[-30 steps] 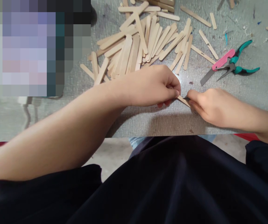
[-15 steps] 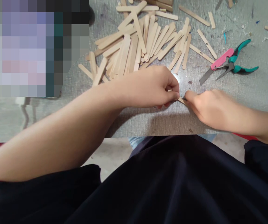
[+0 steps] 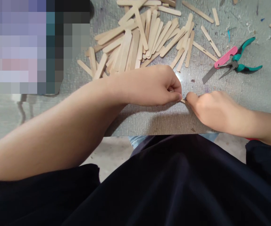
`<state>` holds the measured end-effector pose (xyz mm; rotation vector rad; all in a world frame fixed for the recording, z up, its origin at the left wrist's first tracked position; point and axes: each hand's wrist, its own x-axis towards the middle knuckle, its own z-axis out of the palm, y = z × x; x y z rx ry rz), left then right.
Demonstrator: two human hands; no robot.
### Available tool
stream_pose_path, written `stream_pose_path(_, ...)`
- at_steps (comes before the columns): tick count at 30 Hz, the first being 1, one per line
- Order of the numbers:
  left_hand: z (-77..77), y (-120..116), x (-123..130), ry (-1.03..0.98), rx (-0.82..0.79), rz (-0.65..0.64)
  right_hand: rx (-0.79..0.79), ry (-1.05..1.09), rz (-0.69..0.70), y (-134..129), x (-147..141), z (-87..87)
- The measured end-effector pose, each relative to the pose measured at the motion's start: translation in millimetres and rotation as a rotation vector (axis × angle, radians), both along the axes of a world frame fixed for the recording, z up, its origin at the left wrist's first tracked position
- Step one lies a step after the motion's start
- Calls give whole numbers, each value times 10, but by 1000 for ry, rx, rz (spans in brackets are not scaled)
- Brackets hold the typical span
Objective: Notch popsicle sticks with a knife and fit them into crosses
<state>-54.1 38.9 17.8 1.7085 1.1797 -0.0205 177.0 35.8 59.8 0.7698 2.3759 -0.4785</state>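
Note:
My left hand [image 3: 157, 86] is closed, pinching a thin wooden craft stick [image 3: 183, 101] between thumb and fingers just above the table [image 3: 170, 125]. Only a short length of the stick shows, in the gap between my hands. My right hand [image 3: 214, 108] is closed at the stick's other end, its thumb pointing toward my left fingertips. A small dark tip shows by that thumb; the rest of what these fingers hold is hidden. Beyond my left wrist lies a heap of craft sticks [image 3: 128, 47].
A pink-handled folding blade [image 3: 227, 57] and teal long-nose pliers [image 3: 245, 50] lie together beyond my right hand. Notched sticks [image 3: 210, 40] and small scraps are scattered at the upper right. The table's front edge runs close to my body. A blurred-out area covers the upper left.
The view has shifted slightly, so the heap and table sit a little higher. Both hands keep nearly the same place; less of the dark tip and stick shows between them.

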Motion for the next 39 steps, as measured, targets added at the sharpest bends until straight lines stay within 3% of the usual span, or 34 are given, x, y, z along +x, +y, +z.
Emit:
stream_pose_path(18, -44, -102, 72, 35, 55, 152, -90, -82, -86, 101, -58, 34)
stream_pose_path(28, -38, -127, 95, 10, 60, 172, -107, -100, -50, 112, -71, 87)
stream_pose_path(39, 6, -129, 94, 120, 97, 22, -71, -83, 1, 122, -33, 83)
